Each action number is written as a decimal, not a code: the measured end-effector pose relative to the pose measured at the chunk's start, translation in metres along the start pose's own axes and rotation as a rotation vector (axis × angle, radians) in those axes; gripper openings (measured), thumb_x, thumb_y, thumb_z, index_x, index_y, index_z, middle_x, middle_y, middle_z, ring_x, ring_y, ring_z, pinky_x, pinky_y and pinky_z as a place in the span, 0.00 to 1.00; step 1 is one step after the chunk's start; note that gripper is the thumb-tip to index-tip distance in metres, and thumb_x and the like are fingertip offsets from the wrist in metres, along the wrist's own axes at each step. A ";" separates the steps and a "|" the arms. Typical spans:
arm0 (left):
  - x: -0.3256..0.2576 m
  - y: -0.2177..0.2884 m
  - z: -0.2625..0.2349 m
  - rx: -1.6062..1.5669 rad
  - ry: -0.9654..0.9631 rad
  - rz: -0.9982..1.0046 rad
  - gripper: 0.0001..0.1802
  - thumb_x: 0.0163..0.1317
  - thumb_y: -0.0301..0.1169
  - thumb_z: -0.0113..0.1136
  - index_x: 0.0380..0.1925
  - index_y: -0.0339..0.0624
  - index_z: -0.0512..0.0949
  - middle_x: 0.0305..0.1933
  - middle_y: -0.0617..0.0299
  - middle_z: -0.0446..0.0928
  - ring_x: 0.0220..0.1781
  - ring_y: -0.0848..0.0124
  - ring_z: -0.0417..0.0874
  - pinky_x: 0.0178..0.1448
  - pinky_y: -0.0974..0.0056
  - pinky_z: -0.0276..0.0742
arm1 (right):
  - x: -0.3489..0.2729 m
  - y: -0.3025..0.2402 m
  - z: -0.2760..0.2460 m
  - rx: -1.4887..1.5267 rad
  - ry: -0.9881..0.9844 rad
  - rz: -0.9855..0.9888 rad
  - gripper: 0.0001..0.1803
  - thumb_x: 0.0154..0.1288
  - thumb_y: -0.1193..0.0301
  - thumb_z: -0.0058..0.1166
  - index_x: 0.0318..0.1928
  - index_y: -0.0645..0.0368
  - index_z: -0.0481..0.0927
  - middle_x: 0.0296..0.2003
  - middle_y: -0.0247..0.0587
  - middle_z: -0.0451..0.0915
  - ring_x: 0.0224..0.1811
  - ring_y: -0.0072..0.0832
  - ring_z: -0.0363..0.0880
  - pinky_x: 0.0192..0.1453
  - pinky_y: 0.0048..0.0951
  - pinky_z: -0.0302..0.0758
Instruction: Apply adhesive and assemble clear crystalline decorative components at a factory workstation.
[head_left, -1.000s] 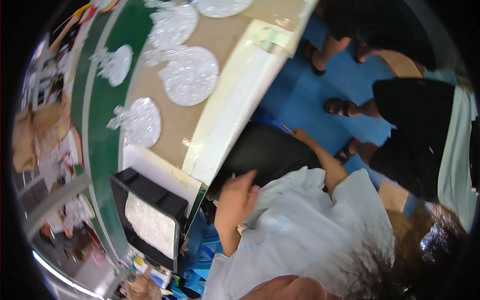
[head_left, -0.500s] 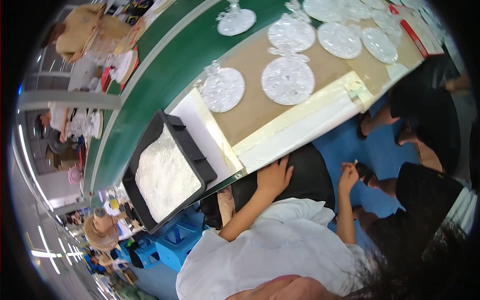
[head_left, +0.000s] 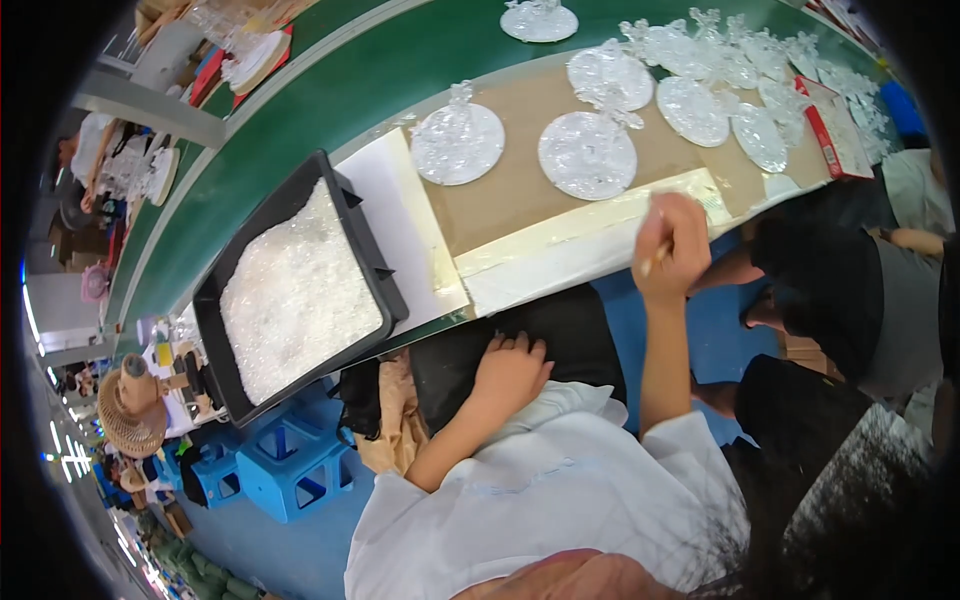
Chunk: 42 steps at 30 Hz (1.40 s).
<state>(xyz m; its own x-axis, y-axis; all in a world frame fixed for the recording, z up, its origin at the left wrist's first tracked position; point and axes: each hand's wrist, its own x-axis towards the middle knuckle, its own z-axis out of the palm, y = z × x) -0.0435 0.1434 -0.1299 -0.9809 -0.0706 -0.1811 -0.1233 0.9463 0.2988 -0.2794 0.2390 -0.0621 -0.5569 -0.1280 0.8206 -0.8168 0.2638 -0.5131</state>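
My left hand point(head_left: 510, 372) lies on my dark-clad lap, fingers stretched out and holding nothing. Raised before the table's front edge, my right hand point(head_left: 672, 250) is closed, with a small pale tip showing at its fingers; what it belongs to cannot be made out. Beyond it on the brown board point(head_left: 490, 215) stand several clear, glittering ornaments on round white bases. One such ornament point(head_left: 588, 155) is nearest to my right hand, and another ornament point(head_left: 458, 143) stands to the left.
A black tray point(head_left: 372, 240) of white glittery granules point(head_left: 295, 295) sits at the left. A red and white box point(head_left: 832, 135) lies at the right end. Blue stools point(head_left: 285, 465) are on the floor to the left. People in dark clothes point(head_left: 815, 270) are close on my right.
My right hand has risen from beside my lap to the table's front edge. My left hand has slid back a little on my lap. The view has shifted.
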 end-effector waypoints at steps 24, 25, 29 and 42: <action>-0.016 -0.044 -0.200 -0.290 0.497 0.388 0.13 0.60 0.37 0.61 0.21 0.43 0.74 0.26 0.60 0.74 0.35 0.58 0.79 0.40 0.54 0.74 | -0.025 0.047 0.035 0.221 0.128 -0.090 0.11 0.68 0.76 0.48 0.33 0.71 0.80 0.33 0.51 0.80 0.36 0.41 0.78 0.47 0.39 0.78; -0.010 -0.046 -0.214 -0.251 0.527 0.348 0.14 0.60 0.38 0.60 0.21 0.43 0.74 0.25 0.59 0.74 0.33 0.57 0.79 0.38 0.53 0.74 | -0.022 0.045 0.038 0.244 0.123 -0.070 0.10 0.67 0.78 0.47 0.33 0.72 0.80 0.33 0.52 0.80 0.36 0.42 0.78 0.48 0.38 0.78; 0.048 -0.076 -0.250 -0.044 0.508 0.151 0.18 0.56 0.45 0.62 0.34 0.41 0.75 0.27 0.55 0.77 0.34 0.54 0.83 0.32 0.49 0.76 | -0.020 0.052 0.047 0.290 0.068 -0.098 0.09 0.66 0.81 0.44 0.34 0.72 0.79 0.34 0.51 0.79 0.39 0.42 0.78 0.50 0.38 0.77; 0.199 -0.127 -0.229 0.003 0.392 0.137 0.20 0.51 0.35 0.63 0.43 0.37 0.77 0.33 0.49 0.82 0.37 0.48 0.84 0.36 0.46 0.79 | -0.025 0.052 0.052 0.031 -0.073 -0.019 0.08 0.64 0.77 0.49 0.31 0.67 0.80 0.30 0.51 0.79 0.35 0.45 0.79 0.44 0.40 0.78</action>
<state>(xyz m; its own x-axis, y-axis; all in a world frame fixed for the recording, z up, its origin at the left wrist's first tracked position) -0.2575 -0.0632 0.0105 -0.9713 -0.0581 0.2309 0.0124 0.9562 0.2926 -0.3161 0.2063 -0.1220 -0.5500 -0.2028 0.8102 -0.8309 0.2307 -0.5063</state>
